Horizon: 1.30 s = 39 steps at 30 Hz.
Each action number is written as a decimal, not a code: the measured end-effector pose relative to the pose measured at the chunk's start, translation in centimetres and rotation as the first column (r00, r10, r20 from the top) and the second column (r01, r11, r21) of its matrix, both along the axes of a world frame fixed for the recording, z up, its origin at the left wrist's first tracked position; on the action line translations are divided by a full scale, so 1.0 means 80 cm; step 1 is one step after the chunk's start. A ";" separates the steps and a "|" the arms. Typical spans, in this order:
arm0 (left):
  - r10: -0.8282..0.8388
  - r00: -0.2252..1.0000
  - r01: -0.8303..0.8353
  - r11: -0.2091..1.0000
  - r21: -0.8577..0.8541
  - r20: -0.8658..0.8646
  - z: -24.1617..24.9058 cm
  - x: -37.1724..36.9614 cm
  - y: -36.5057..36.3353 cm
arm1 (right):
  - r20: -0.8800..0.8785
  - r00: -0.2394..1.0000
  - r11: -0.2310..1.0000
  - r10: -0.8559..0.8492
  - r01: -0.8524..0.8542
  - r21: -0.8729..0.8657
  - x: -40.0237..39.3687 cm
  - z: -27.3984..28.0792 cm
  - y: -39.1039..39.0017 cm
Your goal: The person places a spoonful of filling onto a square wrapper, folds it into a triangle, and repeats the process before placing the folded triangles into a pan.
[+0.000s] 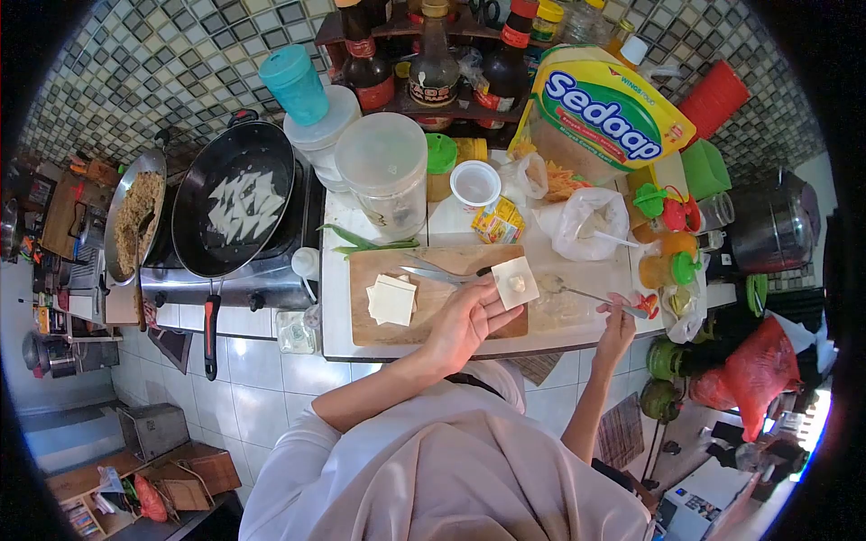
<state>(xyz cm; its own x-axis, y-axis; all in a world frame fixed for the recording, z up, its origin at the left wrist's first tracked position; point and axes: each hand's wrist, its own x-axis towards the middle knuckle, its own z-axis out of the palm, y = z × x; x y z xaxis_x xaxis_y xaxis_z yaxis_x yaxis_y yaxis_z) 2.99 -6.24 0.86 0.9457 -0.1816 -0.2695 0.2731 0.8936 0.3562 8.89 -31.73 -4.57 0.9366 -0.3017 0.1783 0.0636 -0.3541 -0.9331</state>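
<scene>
My left hand (471,317) is palm up over the cutting board, its fingers stretched out under a square dough wrapper (505,287). A small pale dab of filling (517,283) sits on that wrapper. My right hand (617,326) grips a metal spoon (591,296), whose far end points left toward the wrapper. On the wooden cutting board (361,329) lies a short stack of square wrappers (391,299). A knife (437,275) rests on the board behind my left hand, partly hidden by it.
At left, a black frying pan (189,243) holds white folded pieces beside a pan of brown crumbly food (135,212) on the stove. Behind the board stand a clear-lidded jar (383,171), a white cup (474,184), a plastic bag (591,225) and an oil pouch (604,108).
</scene>
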 end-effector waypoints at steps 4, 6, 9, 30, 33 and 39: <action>0.001 1.000 -0.001 1.000 0.005 0.004 0.006 -0.001 0.005 | 0.365 0.897 0.914 -0.252 0.344 -0.216 0.001 0.015 0.010; -0.017 1.000 0.017 1.000 0.014 0.012 0.006 -0.002 0.005 | 0.392 0.861 0.852 -0.325 0.446 -0.273 0.000 0.028 0.016; -0.055 0.998 0.055 0.998 0.013 -0.004 0.013 -0.003 0.005 | 0.436 0.856 0.800 -0.276 0.456 -0.389 -0.008 0.055 0.034; -0.002 0.998 0.001 1.000 0.015 0.056 -0.003 -0.013 0.003 | 0.316 0.695 0.712 0.646 -0.398 -0.579 -0.029 0.075 0.140; 0.012 0.996 -0.020 0.996 0.083 0.091 0.008 -0.014 0.000 | 0.289 0.770 0.809 0.569 -0.463 -0.361 -0.035 0.080 0.151; 0.107 0.984 -0.140 0.957 0.253 0.141 0.001 -0.016 -0.006 | 0.197 0.843 0.857 0.500 -0.450 -0.250 -0.035 0.090 0.159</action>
<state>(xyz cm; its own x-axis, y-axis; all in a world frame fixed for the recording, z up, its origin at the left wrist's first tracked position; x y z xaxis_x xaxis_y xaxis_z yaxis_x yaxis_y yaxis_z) 1.71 -6.71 0.93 0.9853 -0.0005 -0.1709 0.1055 0.7887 0.6057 6.05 -18.97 2.63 0.8731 0.2316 0.4290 0.4873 -0.3852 -0.7837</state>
